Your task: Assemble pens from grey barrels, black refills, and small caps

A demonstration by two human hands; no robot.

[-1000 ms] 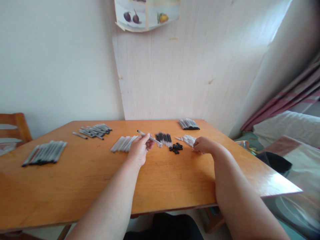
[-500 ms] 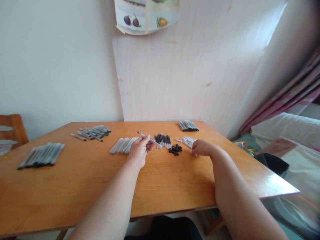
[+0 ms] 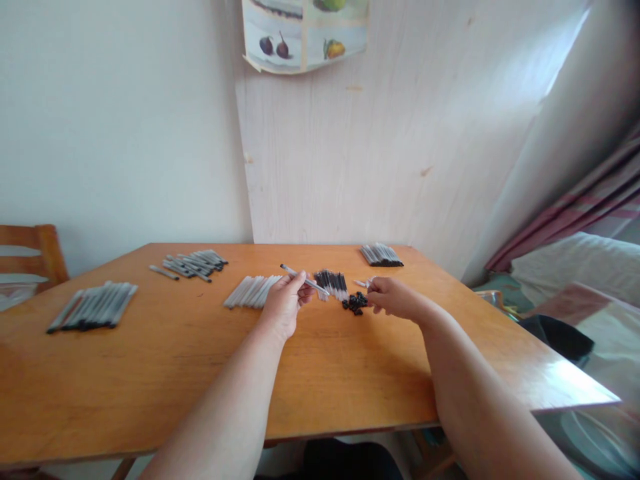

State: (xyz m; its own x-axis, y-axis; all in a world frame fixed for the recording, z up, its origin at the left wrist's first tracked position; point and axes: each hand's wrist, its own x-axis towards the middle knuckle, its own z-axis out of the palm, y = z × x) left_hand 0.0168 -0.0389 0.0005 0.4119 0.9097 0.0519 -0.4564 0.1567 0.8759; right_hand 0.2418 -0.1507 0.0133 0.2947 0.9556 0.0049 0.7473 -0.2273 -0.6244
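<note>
My left hand [image 3: 284,305] is closed on a grey pen barrel [image 3: 303,279] and holds it tilted a little above the orange wooden table [image 3: 165,360]. My right hand [image 3: 393,297] is curled shut just right of a small heap of black caps [image 3: 355,303]; what its fingers hold is hidden. Behind the caps lies a bundle of black-tipped refills [image 3: 331,283]. A row of pale barrels [image 3: 250,291] lies just left of my left hand. A few small white pieces [image 3: 361,283] peek out behind my right hand.
More pen bundles lie on the table: grey ones at the far left [image 3: 95,306], a loose pile at the back left [image 3: 193,262], a dark-tipped stack at the back right [image 3: 381,255]. A wooden chair [image 3: 31,252] stands left; bedding [image 3: 575,267] lies right.
My right hand has moved left from the white pieces to the black caps. My left hand still holds the grey barrel in nearly the same place.
</note>
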